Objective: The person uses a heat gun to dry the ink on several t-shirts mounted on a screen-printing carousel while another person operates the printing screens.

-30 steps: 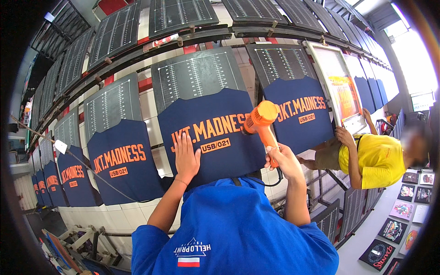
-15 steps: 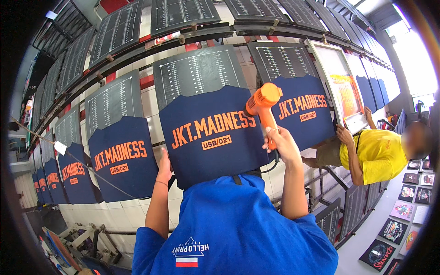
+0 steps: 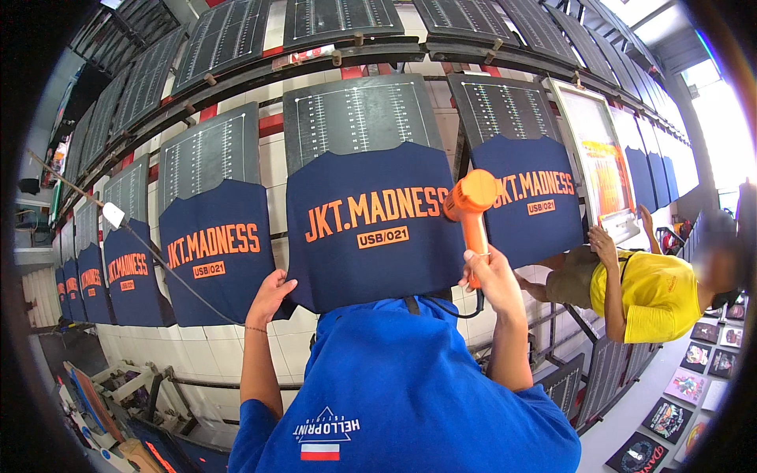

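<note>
An orange heat gun (image 3: pixel 475 191) is gripped by its handle in my right hand (image 3: pixel 495 282), its dark nozzle turned left over the right end of the lettering. Beneath it lies a navy shirt piece (image 3: pixel 378 272) with orange print, spread on a dark board (image 3: pixel 359 118) with white ruled marks. At this piece's lower left edge is my left hand (image 3: pixel 272 296), thumb and fingers apart; whether it touches the cloth I cannot tell. A black cord (image 3: pixel 449 310) runs from the heat gun's handle toward my waist.
Matching shirt pieces lie on boards to the left (image 3: pixel 213 252) and right (image 3: pixel 536 209). A co-worker in a yellow shirt (image 3: pixel 658 296) holds a framed screen (image 3: pixel 591 150) at the right. A thin cable with a white piece (image 3: pixel 114 214) crosses the left side. Metal rails (image 3: pixel 315 59) run behind.
The heat gun has come lower, nearer to me, and its head has swung round. My left hand has slid down and away from the board's side, its thumb now spread out. The view has shifted slightly.
</note>
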### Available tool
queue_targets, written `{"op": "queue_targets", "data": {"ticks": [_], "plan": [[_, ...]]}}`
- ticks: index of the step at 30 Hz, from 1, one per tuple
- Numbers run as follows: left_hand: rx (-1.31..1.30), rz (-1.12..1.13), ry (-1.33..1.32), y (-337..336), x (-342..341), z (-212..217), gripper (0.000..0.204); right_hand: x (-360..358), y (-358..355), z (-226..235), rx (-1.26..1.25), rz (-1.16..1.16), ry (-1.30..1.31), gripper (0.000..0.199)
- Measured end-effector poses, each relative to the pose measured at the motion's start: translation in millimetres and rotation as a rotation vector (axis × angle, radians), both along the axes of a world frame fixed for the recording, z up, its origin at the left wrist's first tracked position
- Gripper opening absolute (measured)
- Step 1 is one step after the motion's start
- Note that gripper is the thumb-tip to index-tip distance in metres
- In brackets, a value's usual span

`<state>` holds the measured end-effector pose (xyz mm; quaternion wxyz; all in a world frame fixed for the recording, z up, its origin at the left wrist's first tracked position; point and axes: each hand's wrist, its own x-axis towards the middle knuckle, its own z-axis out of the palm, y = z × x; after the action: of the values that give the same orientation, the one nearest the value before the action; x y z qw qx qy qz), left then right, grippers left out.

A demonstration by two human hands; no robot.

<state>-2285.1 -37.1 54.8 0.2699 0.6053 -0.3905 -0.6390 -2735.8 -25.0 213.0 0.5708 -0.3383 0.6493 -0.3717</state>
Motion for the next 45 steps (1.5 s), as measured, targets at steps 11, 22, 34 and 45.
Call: {"op": "queue_targets", "data": {"ticks": [11, 22, 34, 45], "plan": [[-0.154, -0.033, -0.541, 33, 27, 3, 0.026, 19, 4, 6, 0.078, 0.284, -0.095, 0.032], [-0.21, 0.202, -0.482, 49, 16, -4, 0.019, 18, -9, 7, 0.162, 0.391, -0.142, 0.032], [-0.237, 0.272, -0.487, 53, 17, -25, 0.018, 56, -32, 3, 0.145, 0.597, -0.164, 0.031], [-0.194, 0.298, -0.523, 52, 14, -18, 0.019, 44, -26, 9, 0.156, 0.673, -0.167, 0.038]]}}
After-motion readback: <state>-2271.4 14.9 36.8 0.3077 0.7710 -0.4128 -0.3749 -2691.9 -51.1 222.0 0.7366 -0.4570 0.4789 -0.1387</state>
